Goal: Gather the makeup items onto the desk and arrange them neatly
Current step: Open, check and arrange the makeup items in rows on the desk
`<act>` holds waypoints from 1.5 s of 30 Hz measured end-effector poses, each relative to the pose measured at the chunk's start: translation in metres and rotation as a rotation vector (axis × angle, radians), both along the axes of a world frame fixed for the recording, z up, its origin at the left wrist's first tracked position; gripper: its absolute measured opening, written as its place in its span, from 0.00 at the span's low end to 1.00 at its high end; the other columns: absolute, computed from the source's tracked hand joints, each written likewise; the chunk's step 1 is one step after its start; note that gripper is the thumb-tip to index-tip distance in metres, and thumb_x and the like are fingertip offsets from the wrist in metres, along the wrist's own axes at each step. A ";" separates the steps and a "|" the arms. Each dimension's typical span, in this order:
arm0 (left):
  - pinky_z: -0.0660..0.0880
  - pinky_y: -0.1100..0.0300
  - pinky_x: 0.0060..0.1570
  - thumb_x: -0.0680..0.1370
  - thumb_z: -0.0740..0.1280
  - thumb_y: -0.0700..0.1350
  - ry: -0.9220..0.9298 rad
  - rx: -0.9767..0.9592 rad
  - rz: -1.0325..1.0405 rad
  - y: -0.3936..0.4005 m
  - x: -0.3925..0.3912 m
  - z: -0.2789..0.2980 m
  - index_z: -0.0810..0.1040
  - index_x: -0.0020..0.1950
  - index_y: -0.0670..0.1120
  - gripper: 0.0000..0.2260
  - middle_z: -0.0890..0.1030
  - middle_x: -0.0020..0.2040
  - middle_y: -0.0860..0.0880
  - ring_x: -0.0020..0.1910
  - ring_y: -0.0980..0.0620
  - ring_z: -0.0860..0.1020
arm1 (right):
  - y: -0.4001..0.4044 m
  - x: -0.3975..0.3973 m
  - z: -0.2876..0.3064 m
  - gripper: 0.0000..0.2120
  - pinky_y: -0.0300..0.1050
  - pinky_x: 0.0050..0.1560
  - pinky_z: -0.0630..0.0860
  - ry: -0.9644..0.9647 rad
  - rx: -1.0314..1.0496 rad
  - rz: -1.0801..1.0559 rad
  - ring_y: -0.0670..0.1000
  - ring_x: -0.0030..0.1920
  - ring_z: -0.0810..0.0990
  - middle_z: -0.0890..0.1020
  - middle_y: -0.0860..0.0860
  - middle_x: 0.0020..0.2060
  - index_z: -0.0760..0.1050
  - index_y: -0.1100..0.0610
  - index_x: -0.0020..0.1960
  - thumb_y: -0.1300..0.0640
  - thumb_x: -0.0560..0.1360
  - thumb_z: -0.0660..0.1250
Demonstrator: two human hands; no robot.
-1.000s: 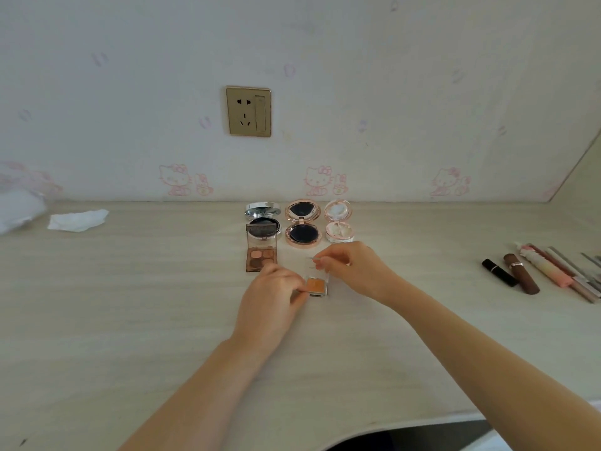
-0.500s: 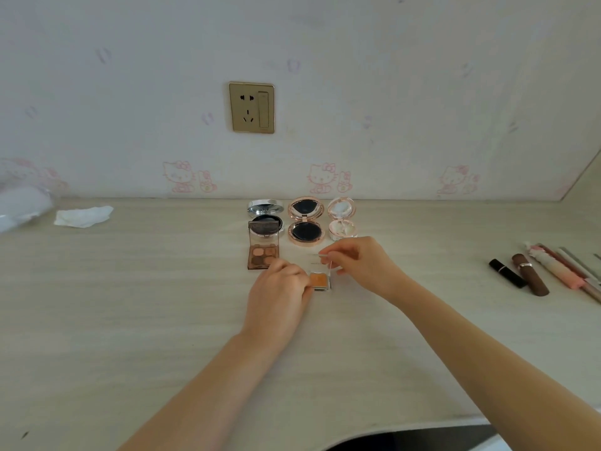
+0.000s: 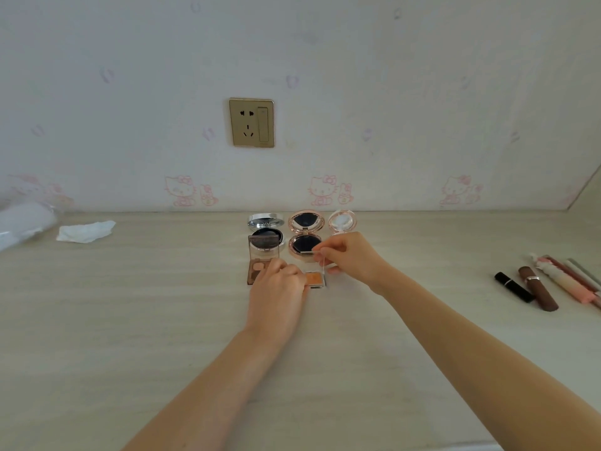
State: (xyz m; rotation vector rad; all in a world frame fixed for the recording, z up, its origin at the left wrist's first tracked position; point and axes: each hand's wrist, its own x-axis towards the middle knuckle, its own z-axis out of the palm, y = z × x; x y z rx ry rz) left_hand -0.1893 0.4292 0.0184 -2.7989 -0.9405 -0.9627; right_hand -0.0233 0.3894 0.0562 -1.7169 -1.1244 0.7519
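Note:
A small orange blush compact [image 3: 315, 278] lies on the pale wooden desk [image 3: 130, 320], its clear lid raised. My left hand [image 3: 276, 294] grips its base from the left. My right hand [image 3: 351, 258] pinches the top edge of the clear lid. Just left stands an open brown eyeshadow palette [image 3: 261, 260], partly covered by my left hand. Behind are three open round compacts: silver [image 3: 265, 227], rose-gold with dark insides [image 3: 305, 236], and pale pink [image 3: 341, 221], partly hidden by my right hand.
Lipsticks and tubes lie at the right: a black one [image 3: 514, 286], a brown one [image 3: 538, 288], pink ones [image 3: 566, 281]. A crumpled tissue [image 3: 85, 231] and a white bag [image 3: 22, 222] sit at far left. A wall socket [image 3: 251, 122] is above.
My right hand has lifted the clear lid of the orange compact from lying low to standing upright. My left hand kept its hold on the base.

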 end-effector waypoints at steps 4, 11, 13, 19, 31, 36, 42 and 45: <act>0.76 0.57 0.38 0.60 0.80 0.38 0.091 0.102 0.058 0.004 0.004 -0.006 0.82 0.33 0.47 0.09 0.79 0.32 0.53 0.39 0.48 0.77 | 0.008 -0.001 0.002 0.07 0.37 0.41 0.79 -0.028 -0.007 -0.006 0.49 0.47 0.83 0.85 0.53 0.43 0.82 0.56 0.49 0.62 0.76 0.65; 0.75 0.55 0.41 0.60 0.80 0.38 0.069 0.157 0.090 0.006 0.006 -0.009 0.82 0.34 0.46 0.10 0.80 0.32 0.52 0.40 0.47 0.78 | 0.012 0.003 0.001 0.07 0.39 0.44 0.80 -0.043 -0.017 -0.012 0.49 0.50 0.83 0.85 0.54 0.45 0.81 0.54 0.50 0.62 0.75 0.66; 0.76 0.54 0.41 0.60 0.80 0.38 0.075 0.154 0.095 0.007 0.006 -0.009 0.82 0.34 0.46 0.10 0.81 0.33 0.52 0.41 0.47 0.78 | 0.013 0.003 0.001 0.07 0.40 0.45 0.80 -0.059 -0.019 -0.010 0.49 0.50 0.83 0.85 0.54 0.45 0.81 0.55 0.51 0.61 0.75 0.66; 0.77 0.52 0.41 0.60 0.80 0.38 0.065 0.150 0.085 0.007 0.004 -0.009 0.82 0.35 0.46 0.10 0.81 0.34 0.52 0.41 0.46 0.78 | 0.010 0.005 0.002 0.08 0.45 0.50 0.81 -0.099 -0.019 -0.013 0.49 0.51 0.82 0.85 0.52 0.45 0.81 0.55 0.50 0.59 0.77 0.63; 0.77 0.56 0.40 0.73 0.61 0.46 0.024 0.123 0.001 -0.007 0.002 0.000 0.83 0.39 0.47 0.11 0.82 0.36 0.53 0.43 0.48 0.79 | -0.037 0.019 0.009 0.13 0.43 0.54 0.74 -0.611 -0.135 -0.027 0.51 0.56 0.78 0.82 0.50 0.54 0.78 0.54 0.60 0.55 0.79 0.60; 0.78 0.59 0.39 0.73 0.59 0.47 0.018 0.033 -0.104 -0.025 0.014 -0.001 0.83 0.41 0.47 0.12 0.83 0.39 0.52 0.45 0.49 0.81 | -0.077 0.028 0.005 0.15 0.46 0.61 0.72 -0.756 -0.198 -0.039 0.51 0.61 0.75 0.78 0.49 0.61 0.73 0.54 0.65 0.54 0.80 0.59; 0.77 0.60 0.37 0.67 0.76 0.42 0.042 -0.048 -0.218 -0.059 0.048 0.002 0.83 0.43 0.47 0.07 0.83 0.38 0.52 0.45 0.49 0.81 | -0.133 0.042 0.002 0.16 0.47 0.61 0.72 -0.845 -0.260 -0.105 0.52 0.64 0.73 0.76 0.50 0.63 0.71 0.53 0.67 0.53 0.81 0.58; 0.77 0.57 0.41 0.72 0.72 0.43 0.045 -0.078 -0.277 -0.079 0.072 0.005 0.83 0.49 0.46 0.07 0.84 0.44 0.50 0.50 0.48 0.80 | -0.164 0.056 -0.002 0.17 0.48 0.60 0.72 -0.864 -0.280 -0.159 0.51 0.64 0.72 0.75 0.49 0.63 0.70 0.52 0.68 0.52 0.81 0.57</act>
